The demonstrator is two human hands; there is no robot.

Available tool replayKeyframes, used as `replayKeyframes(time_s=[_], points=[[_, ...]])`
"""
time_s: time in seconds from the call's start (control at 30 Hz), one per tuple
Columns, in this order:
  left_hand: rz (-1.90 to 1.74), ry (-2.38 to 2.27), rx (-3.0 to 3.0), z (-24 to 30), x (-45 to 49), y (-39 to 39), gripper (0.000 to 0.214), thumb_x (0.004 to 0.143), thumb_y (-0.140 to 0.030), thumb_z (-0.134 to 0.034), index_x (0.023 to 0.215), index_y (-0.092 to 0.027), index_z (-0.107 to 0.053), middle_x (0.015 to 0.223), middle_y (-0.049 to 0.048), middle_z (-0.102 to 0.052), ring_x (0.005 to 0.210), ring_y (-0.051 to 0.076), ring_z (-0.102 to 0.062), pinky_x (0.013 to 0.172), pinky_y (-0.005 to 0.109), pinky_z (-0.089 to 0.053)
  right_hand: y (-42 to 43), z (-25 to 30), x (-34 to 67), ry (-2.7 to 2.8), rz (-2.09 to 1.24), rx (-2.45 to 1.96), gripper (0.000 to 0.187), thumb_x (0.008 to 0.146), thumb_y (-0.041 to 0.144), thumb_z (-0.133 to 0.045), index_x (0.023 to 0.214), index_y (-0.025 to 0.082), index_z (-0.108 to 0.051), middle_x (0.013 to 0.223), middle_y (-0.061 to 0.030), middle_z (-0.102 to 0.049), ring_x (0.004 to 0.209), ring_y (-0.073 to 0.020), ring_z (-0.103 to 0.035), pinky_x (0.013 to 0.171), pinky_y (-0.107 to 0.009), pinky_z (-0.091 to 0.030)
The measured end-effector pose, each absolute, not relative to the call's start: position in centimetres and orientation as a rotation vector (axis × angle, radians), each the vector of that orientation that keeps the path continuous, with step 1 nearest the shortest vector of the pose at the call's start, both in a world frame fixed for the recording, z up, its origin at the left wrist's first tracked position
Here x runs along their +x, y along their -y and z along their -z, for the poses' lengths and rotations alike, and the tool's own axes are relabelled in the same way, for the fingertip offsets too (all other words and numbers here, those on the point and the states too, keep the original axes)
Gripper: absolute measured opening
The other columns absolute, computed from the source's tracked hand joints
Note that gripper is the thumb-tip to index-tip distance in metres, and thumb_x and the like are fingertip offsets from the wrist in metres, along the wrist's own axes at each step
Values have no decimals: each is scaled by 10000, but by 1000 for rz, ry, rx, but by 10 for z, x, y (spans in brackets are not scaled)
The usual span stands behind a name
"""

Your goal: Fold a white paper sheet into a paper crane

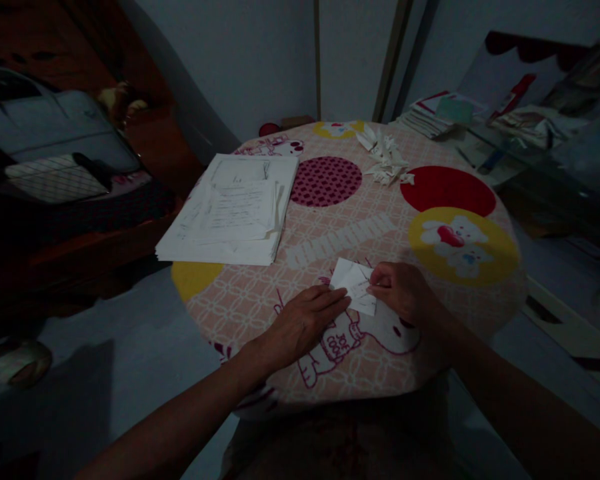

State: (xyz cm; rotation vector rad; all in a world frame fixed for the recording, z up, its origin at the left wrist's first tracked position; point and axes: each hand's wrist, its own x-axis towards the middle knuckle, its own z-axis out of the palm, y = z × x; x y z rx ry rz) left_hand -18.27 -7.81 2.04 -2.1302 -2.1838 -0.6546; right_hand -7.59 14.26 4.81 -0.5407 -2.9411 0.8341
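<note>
A small white folded piece of paper (353, 281) with faint writing lies near the front of the round table. My left hand (307, 320) rests flat, its stretched fingertips touching the paper's lower left edge. At the paper's right edge, my right hand (403, 288) is closed, with thumb and forefinger pinching it. Just beyond the paper, a slanting row of pale paper strips (340, 240) lies on the patterned cloth (250, 293).
A stack of written sheets (185, 245) occupies the table's left side. Crumpled paper strips (386, 159) are heaped at the back. On the right stands a glass-topped surface with papers (430, 117). Bags (85, 123) sit on a wooden seat at left.
</note>
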Motion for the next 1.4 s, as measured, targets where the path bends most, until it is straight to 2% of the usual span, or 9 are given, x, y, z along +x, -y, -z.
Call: replayKeyframes(time_s=[0.17,0.3,0.43,0.5,0.57,0.73,0.87,1.0,1.4], points=[[724,2168,-2147,-21,-180,77,409,937,-95,-415,1333,-148,-501,1349,104,-572,1220,223,-520,1044,435,-453,-145,-43,-67,2818,-1111,-487,125,749,264,-651,831,172,-662,626,1,-642,579,-142,-564,554,-249,-372],[1007,2304,-1989,-24,-183,73,451,913,-115,-483,1358,-184,-467,1274,102,-609,1186,224,-541,984,425,-492,-143,-50,-66,2861,-1254,-460,90,757,247,-626,732,166,-658,577,12,-617,542,-131,-555,526,-243,-351],[1063,2406,-1947,-29,-188,62,288,888,-177,-567,1172,-185,-609,1119,87,-654,1038,214,-600,879,379,-533,-141,-57,-61,2972,-996,-253,137,808,223,-593,754,163,-703,699,-31,-661,651,-149,-579,608,-262,-376],[1029,2351,-1982,-29,-189,56,175,904,-193,-554,1036,-172,-667,1037,82,-666,981,202,-611,840,349,-536,-138,-58,-56,2993,-871,-154,165,838,211,-579,786,156,-726,769,-62,-665,727,-168,-582,668,-278,-391],[985,2296,-1999,-27,-189,53,158,915,-188,-535,927,-163,-690,972,82,-669,930,193,-615,806,329,-536,-135,-58,-50,3006,-814,-120,191,856,189,-561,796,147,-737,781,-78,-651,751,-176,-576,684,-282,-394],[939,2238,-2031,-23,-186,52,164,908,-147,-519,902,-135,-683,979,92,-663,914,189,-613,791,306,-537,-132,-57,-47,3057,-739,-69,231,875,187,-536,789,133,-743,787,-91,-633,743,-177,-563,661,-280,-380],[954,2306,-2100,-31,-187,47,176,928,-199,-512,925,-140,-677,951,82,-667,874,172,-632,776,290,-532,-139,-60,-58,3009,-904,-209,213,825,246,-598,676,144,-712,658,-39,-626,628,-138,-536,604,-256,-349],[1020,2534,-1958,-41,-188,39,147,913,-212,-538,894,-169,-677,873,41,-669,792,156,-634,716,277,-509,-144,-62,-67,3019,-1069,-381,268,800,264,-579,567,152,-652,492,14,-534,476,-94,-448,496,-238,-268],[894,2746,-1636,-38,-181,25,85,848,-229,-601,826,-167,-656,810,45,-655,722,169,-601,674,308,-477,-137,-52,-67,2918,-1029,-673,260,781,300,-611,575,151,-661,477,1,-552,454,-98,-464,477,-244,-279]])
